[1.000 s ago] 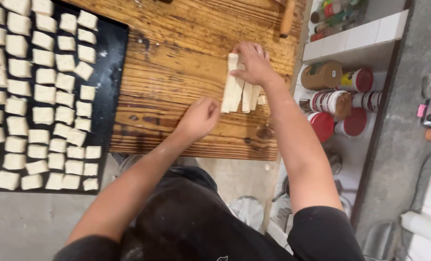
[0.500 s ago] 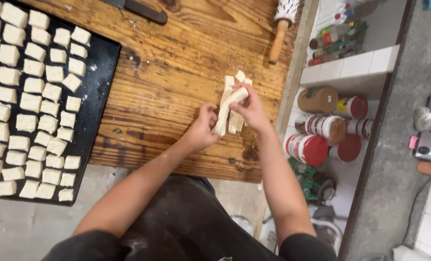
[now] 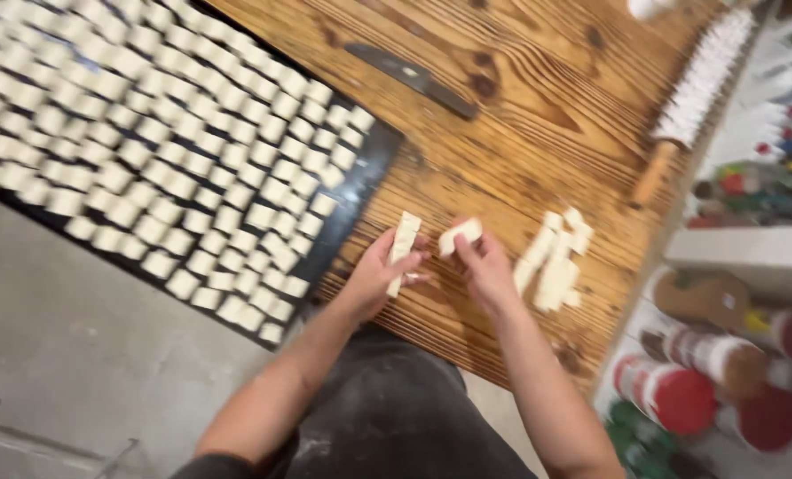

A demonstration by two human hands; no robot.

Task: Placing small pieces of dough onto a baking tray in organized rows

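Pale dough strip (image 3: pixel 402 248) sits gripped in left hand (image 3: pixel 376 277); right hand (image 3: pixel 484 269) pinches a small dough piece (image 3: pixel 460 235).

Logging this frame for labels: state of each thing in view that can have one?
left hand: closed on the dough strip
dough strip: long, held over the table
right hand: pinching the small dough piece
small dough piece: apart from the strip, lifted
loose dough strips: lying piled on the wooden table
black tray: nearly full of dough squares in rows
knife: lying flat, untouched
rolling pin: lying at the table edge
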